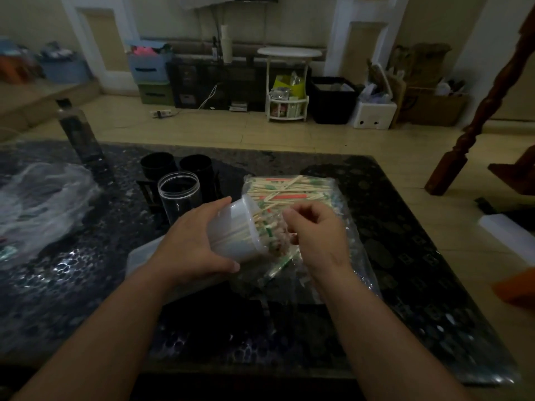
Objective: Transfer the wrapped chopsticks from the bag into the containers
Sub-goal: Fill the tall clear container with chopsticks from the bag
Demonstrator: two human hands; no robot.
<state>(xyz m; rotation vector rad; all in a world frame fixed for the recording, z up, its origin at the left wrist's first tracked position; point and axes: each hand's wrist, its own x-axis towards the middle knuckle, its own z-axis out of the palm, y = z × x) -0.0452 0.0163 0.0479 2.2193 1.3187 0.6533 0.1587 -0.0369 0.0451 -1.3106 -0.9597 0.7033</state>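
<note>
My left hand (192,241) grips a white translucent plastic container (236,227), tilted on its side with its mouth facing right. Wrapped chopsticks (265,230) with green-printed sleeves fill it and stick out of the mouth. My right hand (315,230) is at that mouth, fingers curled against the chopstick ends. Behind and under both hands lies a clear plastic bag (292,189) holding several more wrapped chopsticks with green and red markings. An empty clear jar (179,195) stands upright left of the bag.
Two black cylindrical holders (157,166) (197,166) stand behind the clear jar on the dark patterned table (86,285). A crumpled clear plastic sheet (40,204) lies at the left. A white lid-like piece (142,256) sits under my left wrist. A wooden post (477,111) rises at right.
</note>
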